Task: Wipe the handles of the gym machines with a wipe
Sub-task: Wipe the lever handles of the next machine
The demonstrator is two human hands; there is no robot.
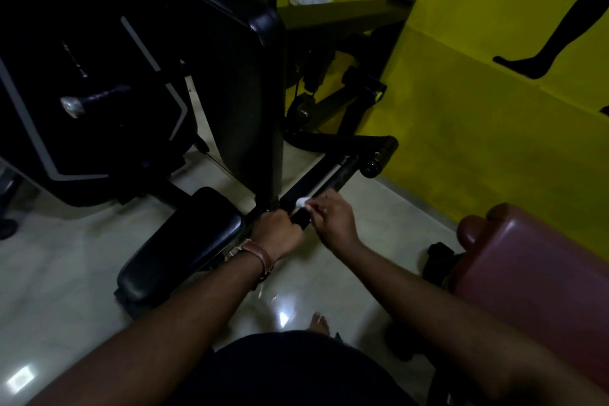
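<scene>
My left hand (pixel 276 230) wrapped round near end of black handle (pixel 301 218), steadying it. My right hand (pixel 334 219) pinches small white wipe (pixel 301 201) against bar, just beside seat pad's (pixel 184 242) far right corner. I judge wipe soft, light, bunches easily; handle stiff, fixed. Best pinch wipe's bulk, wrap it round grip.

Handle (pixel 301 217) lay at centre, between left hand (pixel 276 231) and right hand (pixel 334 221). Wipe (pixel 301 201) sat on handle, just before right hand's fingertips. Seat pad (pixel 184 247) lay left of handle, upright back pad (pixel 240 76) behind it. Padded bench (pixel 527 273) stood at right, near wall (pixel 461 109). Floor (pixel 66 273) lay under all.
</scene>
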